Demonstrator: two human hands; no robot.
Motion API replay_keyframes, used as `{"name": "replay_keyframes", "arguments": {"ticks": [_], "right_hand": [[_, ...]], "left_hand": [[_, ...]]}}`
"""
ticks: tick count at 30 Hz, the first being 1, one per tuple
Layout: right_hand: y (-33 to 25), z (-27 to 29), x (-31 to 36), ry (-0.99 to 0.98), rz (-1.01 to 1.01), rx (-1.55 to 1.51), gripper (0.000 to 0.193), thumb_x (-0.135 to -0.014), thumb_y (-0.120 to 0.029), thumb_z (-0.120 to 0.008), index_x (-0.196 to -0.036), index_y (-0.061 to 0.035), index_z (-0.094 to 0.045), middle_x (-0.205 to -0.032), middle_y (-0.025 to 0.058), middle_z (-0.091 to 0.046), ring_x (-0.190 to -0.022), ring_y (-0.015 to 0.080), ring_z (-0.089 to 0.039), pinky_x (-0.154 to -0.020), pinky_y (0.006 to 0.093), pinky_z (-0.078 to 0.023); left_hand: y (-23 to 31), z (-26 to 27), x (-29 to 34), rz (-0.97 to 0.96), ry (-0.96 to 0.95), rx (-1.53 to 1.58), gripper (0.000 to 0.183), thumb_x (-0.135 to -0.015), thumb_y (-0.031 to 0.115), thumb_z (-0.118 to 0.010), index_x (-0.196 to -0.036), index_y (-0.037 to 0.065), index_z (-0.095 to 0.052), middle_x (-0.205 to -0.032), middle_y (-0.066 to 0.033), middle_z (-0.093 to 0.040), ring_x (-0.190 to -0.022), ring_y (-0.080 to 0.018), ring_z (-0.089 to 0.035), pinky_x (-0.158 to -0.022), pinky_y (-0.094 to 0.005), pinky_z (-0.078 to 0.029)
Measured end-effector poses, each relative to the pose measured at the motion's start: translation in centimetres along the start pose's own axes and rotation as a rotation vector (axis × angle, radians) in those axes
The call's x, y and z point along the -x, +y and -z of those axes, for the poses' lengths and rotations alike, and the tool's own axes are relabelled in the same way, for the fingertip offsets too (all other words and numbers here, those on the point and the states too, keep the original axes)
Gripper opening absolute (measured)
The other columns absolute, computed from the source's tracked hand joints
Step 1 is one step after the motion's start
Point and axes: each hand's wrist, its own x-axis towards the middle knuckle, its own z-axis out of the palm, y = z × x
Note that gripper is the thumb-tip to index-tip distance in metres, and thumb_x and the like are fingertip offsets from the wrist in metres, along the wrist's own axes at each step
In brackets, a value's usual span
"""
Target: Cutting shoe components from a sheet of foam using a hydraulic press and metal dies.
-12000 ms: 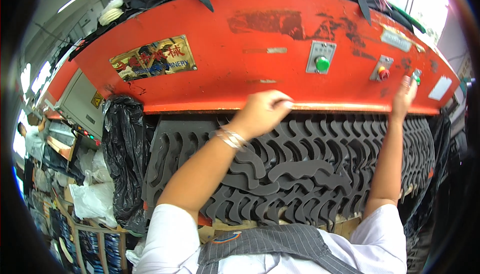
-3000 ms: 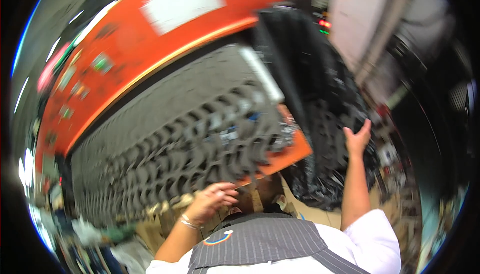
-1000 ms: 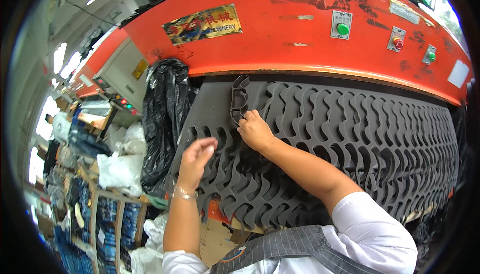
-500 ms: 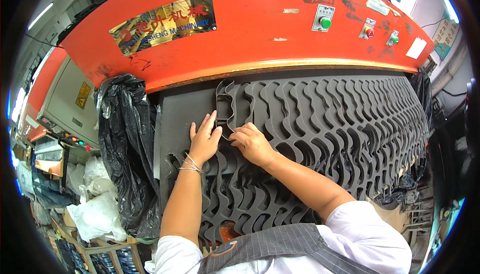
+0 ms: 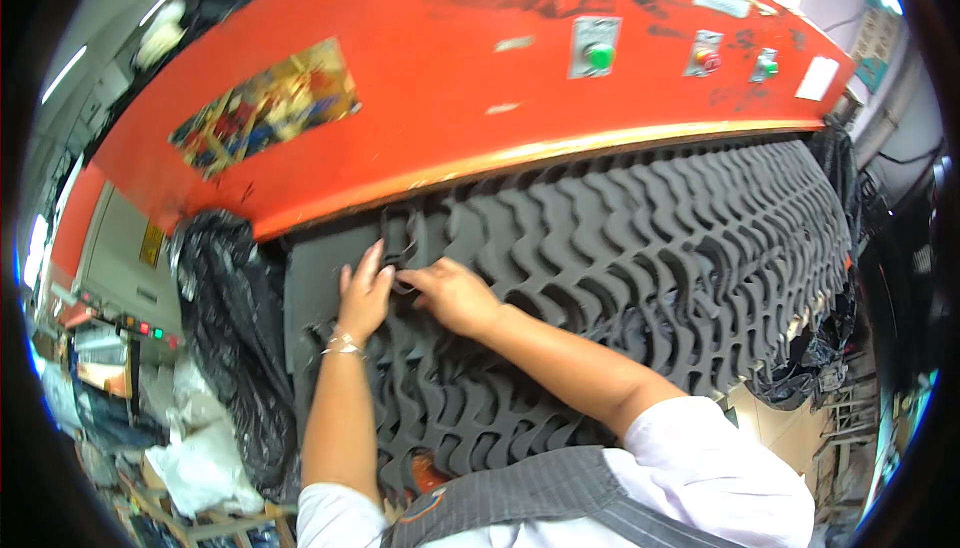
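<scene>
A narrow metal cutting die [image 5: 385, 227] with wavy sides lies on a dark grey foam sheet [image 5: 322, 266]. It sits between the sheet's uncut left strip and the rows of wavy cut-outs. My left hand [image 5: 366, 298] rests against the die's left side and near end, fingers stretched out and slightly apart. From the right, my right hand [image 5: 455, 295] pinches the die's near end between thumb and curled fingers. Motion blur softens the die and fingertips. Wavy slots run across the sheet in rows, with thin webs of foam between them.
Behind the sheet stands a red press beam [image 5: 420, 98] with a green button [image 5: 599, 56] and a red button [image 5: 708, 61]. A black plastic bag [image 5: 235, 338] hangs at the left edge. White bags [image 5: 205, 468] lie at lower left, near a grey cabinet [image 5: 130, 253].
The view has swung, so the sheet and press sit lower and further left. Both hands stay at the die's near end, my right hand still pinching it.
</scene>
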Motion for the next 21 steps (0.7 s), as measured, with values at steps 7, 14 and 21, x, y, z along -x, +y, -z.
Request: {"name": "replay_keyframes", "arguments": {"ticks": [7, 14, 21], "right_hand": [[1.7, 18.7, -1.0, 0.489, 0.051, 0.220, 0.074, -0.074, -0.019, -0.075, -0.137, -0.0034, -0.038, -0.139, 0.0189, -0.040, -0.130, 0.0339, -0.037, -0.106, 0.0418, -0.032], [26.3, 42.4, 5.0, 1.152, -0.324, 0.535, 0.070, -0.097, -0.048, -0.038, -0.139, 0.0061, -0.027, -0.145, 0.0261, -0.025, -0.137, 0.0358, -0.021, -0.112, 0.0417, -0.014], [34.8, 50.6, 1.3, 1.095, -0.537, -0.076, 0.087, -0.091, -0.064, -0.032, -0.128, 0.0154, -0.032, -0.131, 0.0250, -0.036, -0.120, 0.0319, -0.037, -0.099, 0.0401, -0.031]], "left_hand": [[7.1, -0.6, -5.0, -0.107, 0.394, 0.406, 0.024, -0.090, 0.015, -0.057, -0.110, 0.000, -0.060, -0.105, -0.0126, -0.065, -0.097, -0.0211, -0.063, -0.086, -0.0317, -0.048], [22.6, -9.5, -15.3, -0.493, 0.064, 0.386, 0.022, -0.085, 0.022, -0.058, -0.092, 0.003, -0.065, -0.088, -0.0144, -0.066, -0.082, -0.0293, -0.064, -0.075, -0.0367, -0.050], [26.9, -7.9, -22.6, -0.518, 0.264, 0.037, 0.029, -0.085, 0.025, -0.052, -0.068, 0.004, -0.063, -0.067, -0.0186, -0.061, -0.065, -0.0377, -0.061, -0.062, -0.0472, -0.048]]}}
